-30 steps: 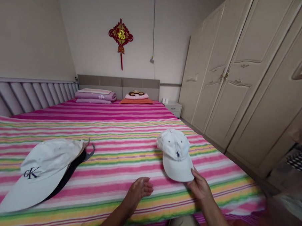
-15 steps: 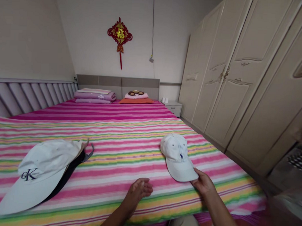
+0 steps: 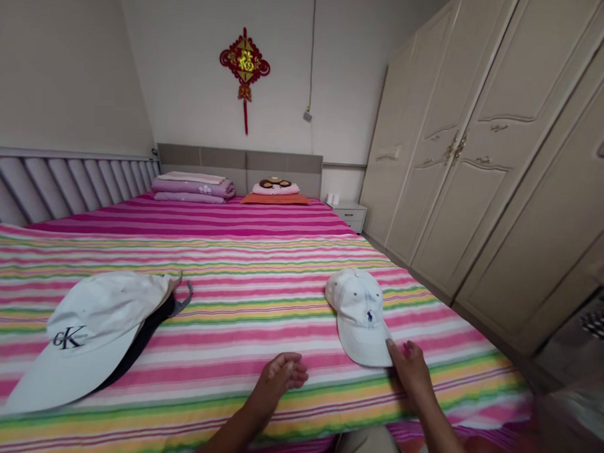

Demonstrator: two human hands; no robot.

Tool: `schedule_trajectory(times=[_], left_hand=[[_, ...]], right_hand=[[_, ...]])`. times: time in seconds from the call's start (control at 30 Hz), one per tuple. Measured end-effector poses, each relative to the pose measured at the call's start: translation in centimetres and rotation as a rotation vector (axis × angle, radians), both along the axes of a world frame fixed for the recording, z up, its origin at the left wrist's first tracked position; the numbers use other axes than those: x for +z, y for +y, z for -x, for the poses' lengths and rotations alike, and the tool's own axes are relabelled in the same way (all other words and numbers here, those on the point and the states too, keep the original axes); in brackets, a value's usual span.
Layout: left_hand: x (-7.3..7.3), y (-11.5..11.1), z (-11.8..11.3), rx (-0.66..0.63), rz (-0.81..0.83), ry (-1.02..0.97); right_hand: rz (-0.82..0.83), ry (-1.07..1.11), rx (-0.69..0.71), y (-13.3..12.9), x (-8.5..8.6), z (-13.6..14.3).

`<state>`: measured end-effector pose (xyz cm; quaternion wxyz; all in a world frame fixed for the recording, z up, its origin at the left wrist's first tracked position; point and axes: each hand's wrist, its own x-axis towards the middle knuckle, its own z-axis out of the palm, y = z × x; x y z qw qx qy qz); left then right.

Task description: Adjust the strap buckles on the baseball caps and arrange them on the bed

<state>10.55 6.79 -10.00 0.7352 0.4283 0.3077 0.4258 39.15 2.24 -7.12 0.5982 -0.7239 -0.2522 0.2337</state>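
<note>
A white baseball cap (image 3: 359, 316) with a small dark blue logo lies on the striped bedsheet, brim toward me. At the right edge of its brim is my right hand (image 3: 415, 375); the thumb touches the brim while the other fingers curl up apart from it, so the hand is open. To the left of that cap, my left hand (image 3: 278, 382) hovers above the sheet, holding nothing, its fingers loosely bent. Farther left lies a white cap with CK lettering (image 3: 102, 318), stacked on a black cap (image 3: 139, 349) that is mostly covered.
The striped sheet (image 3: 217, 339) covers the bed. Folded purple bedding (image 3: 193, 188) and a pink pillow on an orange cloth (image 3: 276, 195) sit by the headboard (image 3: 284, 167). A slatted rail (image 3: 73, 186) runs along the left; a nightstand (image 3: 351, 215) and wardrobe (image 3: 435, 159) stand right.
My right hand has loosened from the brim of the cap with the small logo, its fingers coming off the edge. My left hand has stayed nearly still. The view has shifted slightly.
</note>
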Motion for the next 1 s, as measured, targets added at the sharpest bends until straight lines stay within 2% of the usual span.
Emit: schedule_trajectory(times=[0.17, 0.3, 0.4, 0.47, 0.57, 0.67, 0.73, 0.87, 1.0], left_hand=[[0.1, 0.1, -0.1, -0.007, -0.005, 0.002], [0.1, 0.1, -0.2, -0.004, -0.005, 0.012], [0.1, 0.1, -0.2, 0.001, 0.000, 0.005], [0.2, 0.0, -0.2, 0.000, -0.001, -0.001], [0.2, -0.1, -0.2, -0.007, -0.005, -0.006], [-0.1, -0.1, -0.3, -0.013, -0.010, -0.021], [-0.3, -0.1, -0.3, -0.014, -0.016, -0.033], [-0.7, -0.1, -0.3, -0.020, -0.038, -0.054], [-0.7, -0.2, -0.3, -0.030, -0.063, -0.063]], right_hand=[[0.164, -0.354, -0.029, -1.2, 1.1, 1.5], [0.263, -0.754, 0.011, -1.0, 0.5, 4.6], [0.226, -0.849, -0.076, -1.0, -0.2, 6.4], [0.144, -0.711, -0.174, -1.6, -0.8, 7.1], [0.044, -0.226, -0.255, -2.9, -1.6, 7.5], [-0.089, 0.265, -0.134, -3.5, -2.0, 7.6], [-0.149, 0.468, -0.011, -3.3, -1.9, 7.6], [-0.164, 0.647, 0.096, -2.2, -1.5, 7.5], [-0.168, 0.628, 0.105, -1.6, -1.6, 7.2]])
